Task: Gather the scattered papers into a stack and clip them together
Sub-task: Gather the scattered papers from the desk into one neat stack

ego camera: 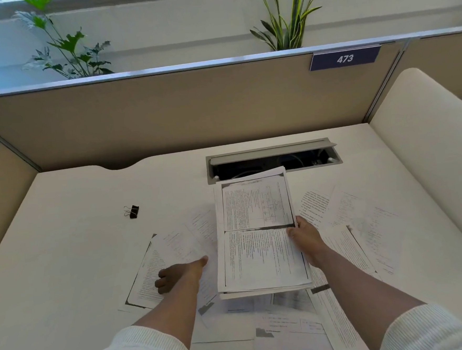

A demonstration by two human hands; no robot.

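The right hand (pixel 305 238) is gripping a thick stack of papers (pixel 258 235) by its right edge, holding it raised over the desk (pixel 65 241). The left hand (pixel 180 274) is pinching a loose sheet (pixel 174 247) lying to the stack's left. More scattered papers (pixel 365 228) are lying around, and a black binder clip (pixel 131 211) is sitting well apart, farther left.

the number "473" is written in white on a dark blue sign (pixel 344 58), which is fixed to the top of the tan wall (pixel 192 109) behind the desk. many lines of small print are seen on the stack of papers (pixel 258 235) and on the loose papers (pixel 361 220) around it, but the print is too small and blurred to be read.
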